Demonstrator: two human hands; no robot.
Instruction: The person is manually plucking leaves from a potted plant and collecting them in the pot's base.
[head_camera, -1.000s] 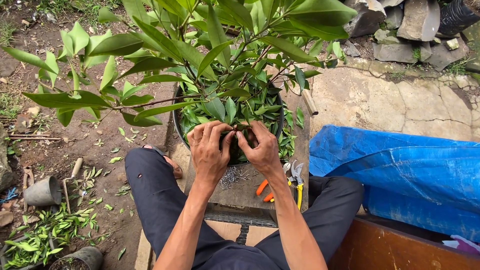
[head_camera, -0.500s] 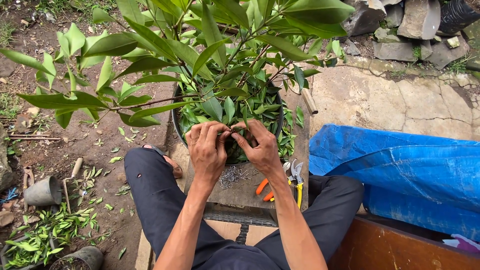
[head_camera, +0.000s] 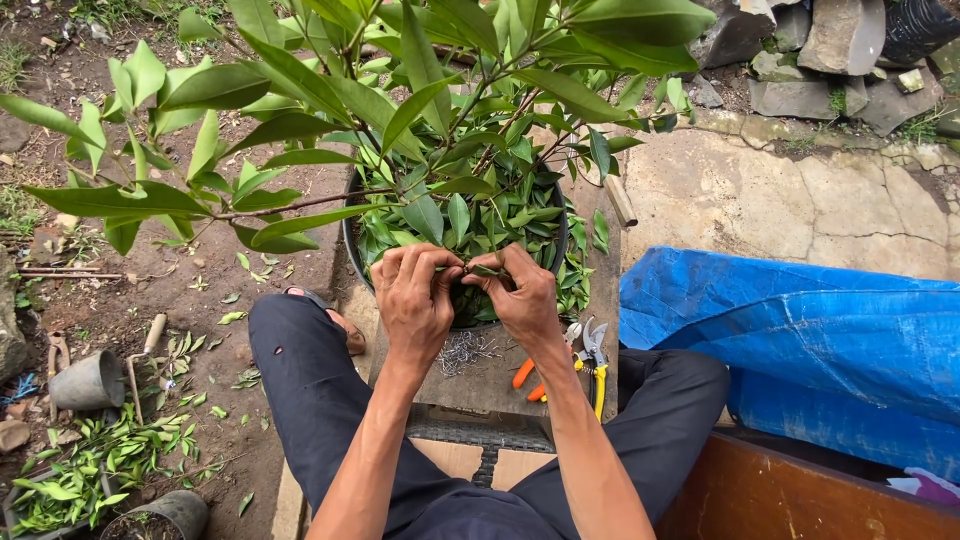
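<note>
A weathered grey wooden board (head_camera: 480, 385) is set across the person's lap area, and on it are carried a round black plant pot (head_camera: 352, 250) filled with green leaves, a small heap of thin grey metal wire pieces (head_camera: 466, 350), orange-handled pliers (head_camera: 524, 376) and yellow-handled pruning shears (head_camera: 594, 352). Bare brown earth (head_camera: 200, 290) is seen to the left, where cut green leaves (head_camera: 110, 465), a small grey metal bucket (head_camera: 85, 382) and a wooden-handled tool (head_camera: 145, 350) are scattered. Cracked pale stone paving (head_camera: 780, 200) is seen to the right, partly covered by a crumpled blue plastic tarpaulin (head_camera: 800, 340).

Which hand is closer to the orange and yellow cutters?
Right. The right hand is just above-left of the cutters; the left hand is farther left, beyond the wire bits.
</note>
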